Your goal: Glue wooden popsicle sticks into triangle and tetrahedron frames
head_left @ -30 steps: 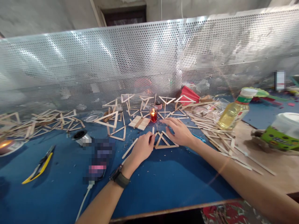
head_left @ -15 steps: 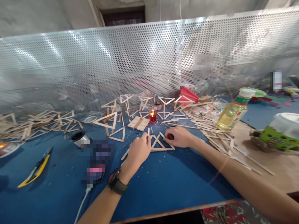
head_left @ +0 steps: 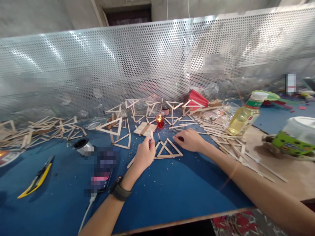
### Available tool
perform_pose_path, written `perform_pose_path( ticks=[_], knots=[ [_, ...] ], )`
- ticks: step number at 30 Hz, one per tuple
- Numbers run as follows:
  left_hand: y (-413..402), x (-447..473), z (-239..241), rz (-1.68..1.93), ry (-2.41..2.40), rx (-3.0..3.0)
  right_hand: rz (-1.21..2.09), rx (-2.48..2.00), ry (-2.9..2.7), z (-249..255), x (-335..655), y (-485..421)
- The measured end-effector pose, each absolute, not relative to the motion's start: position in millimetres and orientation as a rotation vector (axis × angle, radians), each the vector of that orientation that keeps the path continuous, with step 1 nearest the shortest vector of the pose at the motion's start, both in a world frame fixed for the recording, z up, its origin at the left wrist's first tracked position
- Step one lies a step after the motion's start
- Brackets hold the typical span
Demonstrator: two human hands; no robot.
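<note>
Between my left hand [head_left: 144,154] and my right hand lies a flat triangular frame of wooden craft sticks [head_left: 169,157] on the blue table. My left hand is closed on a short craft stick [head_left: 152,134], which points up from between thumb and fingers. Just beyond the frame's right side is my right hand [head_left: 190,140], its fingers curled together; whether they hold anything is hidden. A small red glass candle [head_left: 160,123] burns behind the frame. Beside the candle lies a flat panel of joined sticks [head_left: 145,129].
Several stick triangles [head_left: 115,126] stand along the perforated metal screen [head_left: 147,65]. Loose sticks [head_left: 214,126] and an oil bottle [head_left: 244,114] are at right. A wire spool [head_left: 85,147], a phone [head_left: 103,173] with a cable and a yellow cutter [head_left: 36,182] lie left.
My left hand has moved slightly left and back from the frame, with the stick in it. My right hand has lifted off the frame's right side and shifted a little away from me.
</note>
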State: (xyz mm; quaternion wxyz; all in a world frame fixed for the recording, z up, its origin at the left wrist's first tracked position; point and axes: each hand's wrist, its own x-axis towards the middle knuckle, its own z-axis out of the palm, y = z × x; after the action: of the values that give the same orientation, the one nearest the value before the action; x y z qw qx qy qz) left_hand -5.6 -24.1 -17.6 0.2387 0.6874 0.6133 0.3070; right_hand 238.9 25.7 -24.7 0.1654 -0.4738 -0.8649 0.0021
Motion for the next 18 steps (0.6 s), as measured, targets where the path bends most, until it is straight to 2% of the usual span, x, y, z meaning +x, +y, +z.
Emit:
perform_pose_path(
  ticks=[5,8,13,16,18],
  knots=[
    [-18.5,-9.2,-22.2,0.896,1.758,1.799,-0.048,-1.567,-2.208,-12.9,265.3,40.7],
    [-17.0,-10.7,-21.7,0.936,1.781,1.787,0.037,-1.616,-2.186,-2.1,287.3,50.2],
    [-17.6,-13.6,-16.7,0.93,1.677,1.843,0.523,-1.531,-2.473,16.3,306.3,50.9],
    [-18.7,-13.6,-14.3,0.865,1.713,1.94,0.882,-1.599,-2.581,20.7,298.8,40.7],
    [-20.3,-12.5,-13.4,0.816,1.729,2.016,1.008,-1.681,-2.591,20.5,290.0,33.9]
  ],
)
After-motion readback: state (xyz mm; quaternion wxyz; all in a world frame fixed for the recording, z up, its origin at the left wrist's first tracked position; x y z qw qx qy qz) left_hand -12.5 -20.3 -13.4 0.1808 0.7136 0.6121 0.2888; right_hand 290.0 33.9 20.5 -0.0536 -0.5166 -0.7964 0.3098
